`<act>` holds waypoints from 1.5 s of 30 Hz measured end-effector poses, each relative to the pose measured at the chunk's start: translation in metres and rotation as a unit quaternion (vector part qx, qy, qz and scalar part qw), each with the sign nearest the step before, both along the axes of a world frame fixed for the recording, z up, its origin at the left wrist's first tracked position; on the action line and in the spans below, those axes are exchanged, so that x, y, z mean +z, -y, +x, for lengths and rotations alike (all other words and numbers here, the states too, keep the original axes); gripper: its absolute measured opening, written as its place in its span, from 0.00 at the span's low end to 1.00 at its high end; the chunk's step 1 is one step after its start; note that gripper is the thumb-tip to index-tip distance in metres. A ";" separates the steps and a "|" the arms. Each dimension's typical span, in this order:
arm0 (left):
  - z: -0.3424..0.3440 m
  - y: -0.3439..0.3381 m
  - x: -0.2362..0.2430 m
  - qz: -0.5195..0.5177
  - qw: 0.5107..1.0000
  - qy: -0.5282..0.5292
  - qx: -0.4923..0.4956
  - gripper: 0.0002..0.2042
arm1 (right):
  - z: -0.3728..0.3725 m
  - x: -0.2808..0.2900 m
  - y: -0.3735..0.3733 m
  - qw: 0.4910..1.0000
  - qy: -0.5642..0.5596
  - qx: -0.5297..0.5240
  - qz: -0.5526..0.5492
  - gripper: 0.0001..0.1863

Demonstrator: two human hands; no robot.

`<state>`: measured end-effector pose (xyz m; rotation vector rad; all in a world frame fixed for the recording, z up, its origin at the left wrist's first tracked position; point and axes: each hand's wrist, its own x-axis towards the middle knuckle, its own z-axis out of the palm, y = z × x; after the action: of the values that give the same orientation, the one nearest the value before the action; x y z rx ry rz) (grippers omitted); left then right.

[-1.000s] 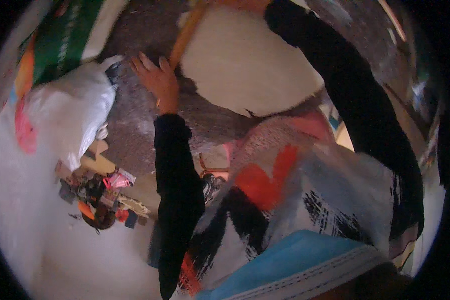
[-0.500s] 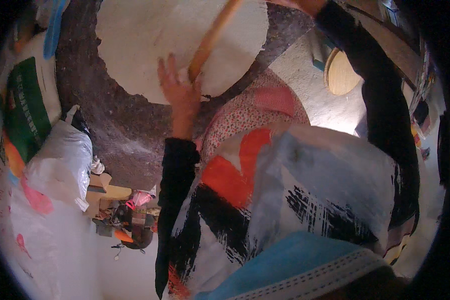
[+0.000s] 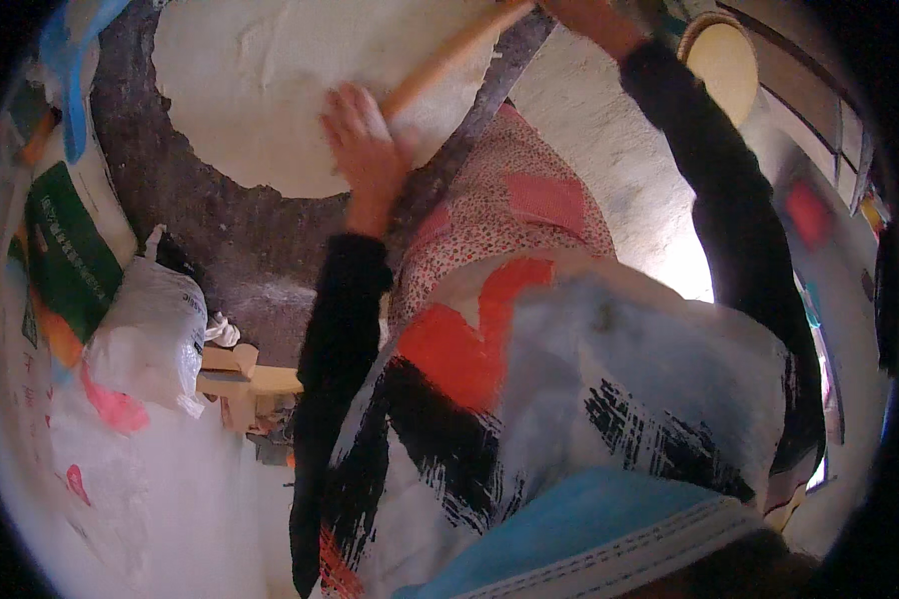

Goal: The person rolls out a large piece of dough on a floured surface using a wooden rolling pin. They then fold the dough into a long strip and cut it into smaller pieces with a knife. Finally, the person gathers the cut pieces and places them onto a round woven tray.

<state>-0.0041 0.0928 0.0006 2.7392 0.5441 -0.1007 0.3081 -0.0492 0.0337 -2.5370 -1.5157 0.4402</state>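
A thin sheet of pale dough (image 3: 260, 100) with ragged edges lies on a dark, floury round board (image 3: 235, 235). Slanting across its right part is a wooden rolling pin (image 3: 459, 55). My left hand (image 3: 365, 150) rests at the pin's near end, fingers stretched out over the dough, the pin's tip against the hand between fingers and thumb. At the far end, my right hand (image 3: 594, 22) is closed round the pin, partly cut off by the upper edge of the head view.
Left of the board lie a white plastic bag (image 3: 150, 334), a green-and-white sack (image 3: 70, 240) and a blue strap-like thing (image 3: 70, 80). A round, pale wooden piece (image 3: 724, 70) stands at the far right. A red-dotted cloth (image 3: 514, 190) covers my lap against the board's edge.
The pin now lies at a flatter slant, its far end farther right. My right hand has moved slightly left and down in view. The whole view has shifted, and the dough appears farther left.
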 end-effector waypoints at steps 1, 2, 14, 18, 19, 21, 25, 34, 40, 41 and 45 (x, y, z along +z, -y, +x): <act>0.021 -0.027 -0.005 0.037 0.997 0.059 0.022 0.42 | 0.012 -0.010 -0.009 0.997 0.016 0.005 0.075 0.26; 0.025 -0.043 -0.008 0.072 0.990 0.111 0.047 0.41 | 0.013 -0.020 -0.014 0.992 0.078 0.030 0.094 0.25; -0.008 -0.008 0.003 0.033 0.997 0.059 -0.032 0.42 | -0.015 -0.002 0.042 0.994 0.105 0.004 0.022 0.29; -0.011 -0.008 0.009 -0.002 0.996 0.069 -0.052 0.38 | -0.053 -0.005 0.086 0.989 0.095 -0.103 0.041 0.29; -0.030 0.015 0.020 -0.054 0.996 0.003 -0.070 0.39 | -0.072 -0.009 0.110 0.987 0.101 -0.121 0.028 0.29; -0.061 0.052 0.016 -0.103 0.989 -0.025 -0.099 0.40 | -0.101 -0.010 0.134 0.987 0.142 -0.077 0.001 0.22; -0.034 0.039 0.020 -0.053 0.995 -0.037 -0.075 0.41 | -0.080 -0.031 0.152 0.993 0.063 -0.083 -0.051 0.29; -0.082 0.030 -0.002 -0.054 0.990 0.016 -0.128 0.40 | -0.148 -0.039 0.170 0.983 0.039 -0.169 -0.065 0.14; -0.012 -0.017 -0.004 0.021 0.991 0.113 -0.073 0.43 | -0.112 -0.031 0.124 0.985 0.037 -0.170 -0.011 0.12; -0.019 -0.007 0.000 0.000 0.994 0.057 -0.092 0.43 | -0.117 -0.031 0.132 0.988 0.038 -0.149 -0.021 0.12; -0.061 0.028 0.013 -0.033 0.990 0.003 -0.135 0.42 | -0.133 -0.032 0.146 0.990 0.027 -0.123 -0.065 0.13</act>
<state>-0.0654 0.0644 0.0134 2.7304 0.1620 -0.1724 0.1755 -0.1952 0.0021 -2.8108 -1.2034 0.4530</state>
